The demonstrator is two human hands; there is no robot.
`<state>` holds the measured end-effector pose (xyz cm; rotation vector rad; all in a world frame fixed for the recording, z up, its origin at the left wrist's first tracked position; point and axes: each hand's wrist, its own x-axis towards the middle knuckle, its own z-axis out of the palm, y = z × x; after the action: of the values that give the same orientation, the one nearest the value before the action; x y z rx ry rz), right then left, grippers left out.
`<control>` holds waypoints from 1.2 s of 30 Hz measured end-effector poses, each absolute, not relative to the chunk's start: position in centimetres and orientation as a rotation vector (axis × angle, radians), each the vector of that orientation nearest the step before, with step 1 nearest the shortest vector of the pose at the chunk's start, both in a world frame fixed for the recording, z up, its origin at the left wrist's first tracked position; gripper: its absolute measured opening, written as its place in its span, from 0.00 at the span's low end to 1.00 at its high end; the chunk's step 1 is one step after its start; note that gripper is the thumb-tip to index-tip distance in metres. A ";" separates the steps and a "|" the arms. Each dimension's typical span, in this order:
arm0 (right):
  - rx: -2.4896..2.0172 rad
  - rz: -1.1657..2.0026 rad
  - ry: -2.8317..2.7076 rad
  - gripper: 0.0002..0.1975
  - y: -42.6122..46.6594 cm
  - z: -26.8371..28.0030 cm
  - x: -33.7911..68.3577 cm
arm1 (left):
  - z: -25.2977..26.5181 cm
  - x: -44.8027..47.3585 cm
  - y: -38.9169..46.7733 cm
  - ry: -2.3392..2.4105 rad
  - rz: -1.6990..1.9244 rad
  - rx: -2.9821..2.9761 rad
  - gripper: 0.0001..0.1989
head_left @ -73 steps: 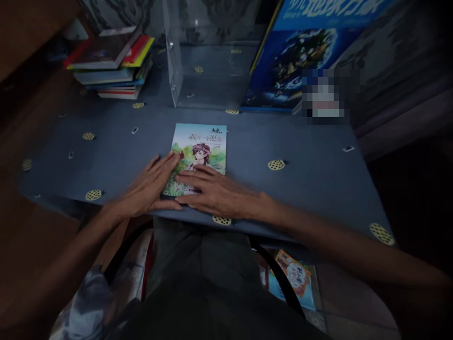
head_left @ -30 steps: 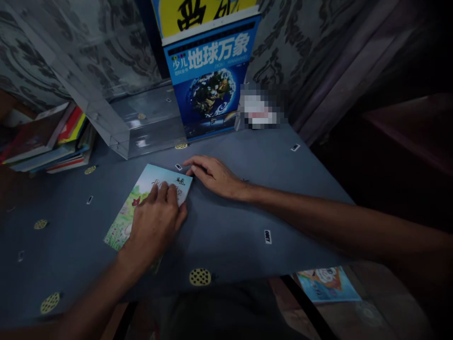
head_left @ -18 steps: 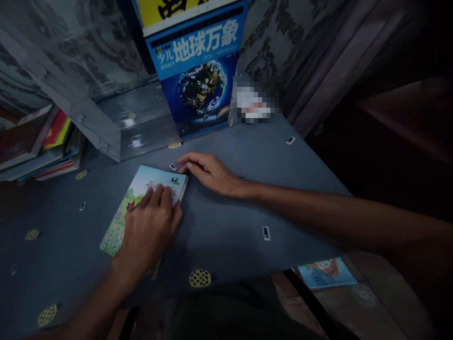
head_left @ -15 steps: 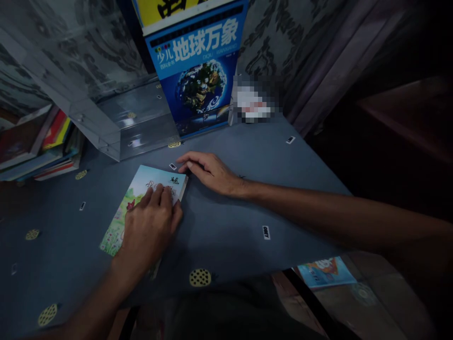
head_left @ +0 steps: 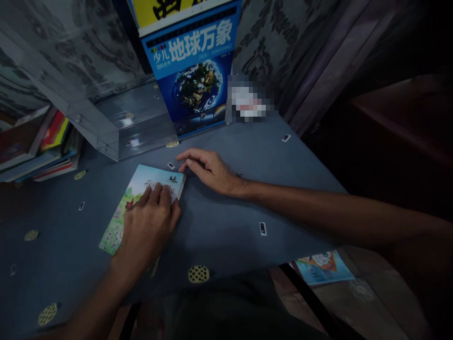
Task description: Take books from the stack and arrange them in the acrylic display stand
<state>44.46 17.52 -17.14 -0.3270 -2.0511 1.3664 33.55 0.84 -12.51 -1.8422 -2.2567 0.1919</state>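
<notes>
A small paperback book (head_left: 122, 210) with a light blue and green meadow cover lies flat on the table. My left hand (head_left: 146, 222) rests on its cover, fingers laid over the title and thumb along the right edge. It covers part of the picture. Just beyond the book's top right corner is my right hand (head_left: 208, 172), holding nothing. Its fingers are loosely bent and apart, pointing left, with the side of the hand down by the tablecloth. Whether its fingertips touch the book's corner I cannot tell.
A blue book with a globe on its cover (head_left: 200, 87) stands upright at the back, beside a clear acrylic rack (head_left: 104, 137). Stacked books (head_left: 38, 146) sit at the left. A pixelated white object (head_left: 249, 104) is behind. Below the table edge lies a blue booklet (head_left: 323, 271).
The view has shifted slightly, so the scene sits a little further left. Both hands and the book keep almost the same places on the table.
</notes>
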 end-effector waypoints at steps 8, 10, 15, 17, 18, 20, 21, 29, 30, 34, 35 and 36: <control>-0.347 1.299 -2.145 0.13 17.3 -16.9 44.6 | -12.7 33.6 0.7 -2.237 0.170 -1.846 0.18; -0.373 1.279 -2.176 0.12 17.3 -16.9 44.6 | -12.8 33.7 0.7 -2.224 0.175 -1.849 0.19; -0.449 1.213 -2.254 0.12 17.3 -16.7 44.6 | -12.9 33.9 0.7 -2.210 0.188 -1.847 0.19; -0.440 1.150 -2.295 0.12 17.2 -16.7 44.6 | -12.9 34.0 0.7 -2.222 0.178 -1.856 0.20; -0.433 1.111 -2.320 0.12 17.1 -16.7 44.6 | -12.9 34.0 0.6 -2.225 0.170 -1.863 0.20; -0.408 1.034 -2.374 0.13 17.0 -16.9 44.7 | -12.8 33.6 0.2 -2.219 0.143 -1.896 0.20; -0.384 0.995 -2.397 0.14 16.9 -17.0 44.8 | -12.9 33.3 -0.2 -2.205 0.114 -1.924 0.21; -0.253 0.780 -2.462 0.15 16.6 -17.6 45.0 | -13.4 27.6 -6.1 -2.321 -0.007 -1.904 0.21; -0.254 0.776 -2.472 0.14 16.6 -17.5 44.9 | -13.4 27.2 -6.8 -2.365 0.017 -1.847 0.22; -0.199 0.845 -2.481 0.14 17.0 -17.3 44.0 | -13.4 27.9 -7.9 -2.457 0.074 -1.700 0.22; -0.178 0.874 -2.479 0.14 17.2 -17.3 43.6 | -13.4 28.3 -7.8 -2.466 0.072 -1.674 0.22; -0.156 0.902 -2.482 0.14 17.4 -17.3 43.0 | -13.4 28.7 -7.6 -2.472 0.060 -1.652 0.22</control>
<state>43.04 17.38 -17.31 -0.1556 -2.4824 0.9021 28.67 -7.56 -13.41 -1.6522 -2.4718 0.0603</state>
